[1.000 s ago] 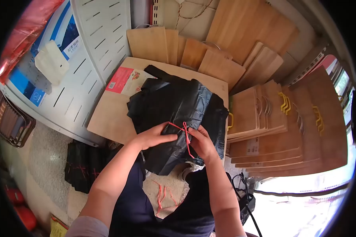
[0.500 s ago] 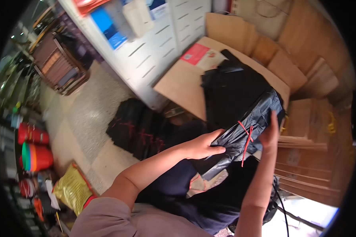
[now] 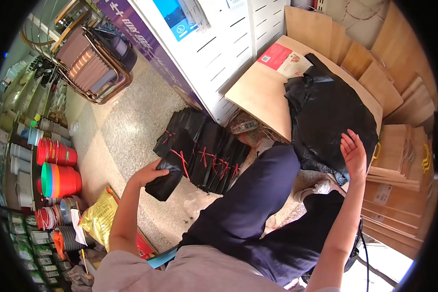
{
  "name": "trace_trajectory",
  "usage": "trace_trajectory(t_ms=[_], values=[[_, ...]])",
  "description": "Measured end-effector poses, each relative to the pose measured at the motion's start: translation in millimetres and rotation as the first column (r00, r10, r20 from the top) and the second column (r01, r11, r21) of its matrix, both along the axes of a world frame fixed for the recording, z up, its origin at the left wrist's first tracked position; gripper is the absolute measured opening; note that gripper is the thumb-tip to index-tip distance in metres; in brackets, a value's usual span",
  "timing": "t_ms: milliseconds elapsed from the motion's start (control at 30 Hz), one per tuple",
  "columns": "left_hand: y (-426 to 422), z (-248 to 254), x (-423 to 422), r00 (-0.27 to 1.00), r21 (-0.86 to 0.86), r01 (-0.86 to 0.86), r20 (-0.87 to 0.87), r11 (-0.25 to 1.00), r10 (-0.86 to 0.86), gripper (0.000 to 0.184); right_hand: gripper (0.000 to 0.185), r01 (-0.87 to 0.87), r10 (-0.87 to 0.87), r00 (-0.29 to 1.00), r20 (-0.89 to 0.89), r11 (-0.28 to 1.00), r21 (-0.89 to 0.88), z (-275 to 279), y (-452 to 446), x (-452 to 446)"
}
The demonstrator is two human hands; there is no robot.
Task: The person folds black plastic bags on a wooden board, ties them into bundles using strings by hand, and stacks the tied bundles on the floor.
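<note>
My left hand (image 3: 150,174) grips the end of a folded bundle of black plastic bags (image 3: 164,186) tied with red string, its thumb lying on top. That bundle is low over the floor, at the near left end of a row of similar tied bag bundles (image 3: 207,163). To the right, my right hand (image 3: 354,155) is empty, with fingers spread, over the near edge of a loose stack of black plastic bags (image 3: 333,109). The stack lies flat on a wooden board (image 3: 258,92) and hangs over its front edge.
A white slotted cabinet (image 3: 224,58) stands behind the bundles. Wooden panels (image 3: 394,160) are stacked at the right. Stacked buckets (image 3: 61,180) and a yellow bag (image 3: 102,214) line the left side. Folded chairs (image 3: 92,68) lean farther back. A remote control (image 3: 244,127) lies under the board.
My left hand has carried the tied bundle from above my lap, left and down to the row on the floor. My right hand has let go of it and opened.
</note>
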State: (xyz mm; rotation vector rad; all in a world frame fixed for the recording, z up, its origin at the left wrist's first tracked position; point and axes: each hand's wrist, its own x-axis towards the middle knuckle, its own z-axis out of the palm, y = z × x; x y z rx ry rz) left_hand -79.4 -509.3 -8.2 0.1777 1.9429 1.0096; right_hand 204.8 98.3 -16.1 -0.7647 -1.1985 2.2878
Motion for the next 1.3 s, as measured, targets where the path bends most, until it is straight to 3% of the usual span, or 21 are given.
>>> trace_trajectory(t_ms=[133,200,267,300,333,367,433,567,667,733,767,833,867,933,1000,1033,1067,1133,1167,1233,1300], values=[[-20,-29,-31,0.983,0.132,-0.184,0.008,0.974,0.184,0.060,0.044,0.026,-0.026,0.998,0.060,1.000,-0.001,-6,2,-7],[-22,-58,-47,0.977,0.188,-0.214,0.047,0.959,0.209,0.066,0.043,0.041,-0.041,0.997,0.061,0.999,-0.011,-12,6,-10],[-15,-101,-58,0.923,0.130,-0.362,-0.089,0.923,0.375,0.083,0.042,0.042,-0.041,0.997,0.064,0.999,-0.008,-15,5,-13],[-34,-173,-76,0.900,0.068,-0.216,-0.372,0.974,0.226,0.090,0.042,0.043,-0.043,0.997,0.067,0.999,0.002,-16,6,-14],[-49,-232,-88,0.788,-0.032,-0.087,-0.613,0.996,0.049,0.098,0.042,0.045,-0.046,0.996,0.072,0.999,0.014,-17,8,-14],[-35,-233,-78,0.791,-0.031,-0.085,-0.610,0.996,0.049,0.098,0.042,0.046,-0.047,0.996,0.076,0.999,0.015,-17,8,-14],[9,-226,-51,0.774,-0.498,0.095,-0.507,0.862,-0.378,0.099,0.045,0.041,-0.046,0.995,0.088,0.998,0.051,-17,9,-12],[37,-245,-36,0.804,-0.646,0.218,-0.307,0.732,-0.510,0.089,0.048,0.065,-0.073,0.996,0.046,0.984,0.168,-12,15,1],[62,-220,-36,0.764,-0.725,0.262,-0.247,0.637,-0.596,0.076,0.042,0.195,-0.194,0.981,-0.025,0.966,0.170,5,22,15],[98,-176,-28,0.674,-0.668,0.307,-0.350,0.678,-0.650,0.058,0.037,0.316,-0.314,0.948,-0.045,0.928,0.199,13,30,28],[118,-162,-28,0.644,-0.663,0.336,-0.357,0.669,-0.677,0.058,0.035,0.377,-0.376,0.926,-0.048,0.904,0.203,17,34,36],[159,-135,-24,0.605,-0.336,0.328,-0.642,0.883,-0.470,0.041,0.032,0.493,-0.492,0.868,-0.061,0.845,0.208,20,45,54],[189,-107,-14,0.480,-0.191,0.375,-0.797,0.907,-0.366,0.031,0.030,0.546,-0.545,0.836,-0.069,0.811,0.209,18,51,64],[249,-60,2,0.465,0.013,0.430,-0.860,0.903,-0.209,0.029,0.025,0.642,-0.654,0.756,-0.022,0.734,0.221,21,52,80],[302,-22,22,0.505,0.129,0.481,-0.849,0.867,-0.154,0.030,0.024,0.599,-0.661,0.743,0.099,0.725,0.340,12,58,94],[324,-12,27,0.392,0.111,0.561,-0.908,0.821,-0.145,0.033,0.025,0.560,-0.641,0.751,0.157,0.744,0.364,1,62,100],[344,4,37,0.433,0.077,0.600,-0.868,0.797,-0.242,0.040,0.025,0.513,-0.633,0.741,0.222,0.748,0.421,-12,66,103],[379,12,53,0.281,-0.009,0.714,-0.913,0.700,-0.297,0.047,0.024,0.329,-0.624,0.693,0.362,0.720,0.612,-27,69,109],[393,12,59,0.269,-0.020,0.715,-0.914,0.699,-0.302,0.047,0.024,0.234,-0.628,0.660,0.413,0.694,0.681,-33,69,111],[415,3,67,0.066,-0.203,0.793,-0.908,0.574,-0.413,0.053,0.025,0.188,-0.553,0.715,0.427,0.741,0.645,-25,54,108],[426,-7,68,-0.010,-0.284,0.804,-0.885,0.523,-0.465,0.054,0.026,0.046,-0.447,0.764,0.465,0.756,0.653,-17,42,106]])
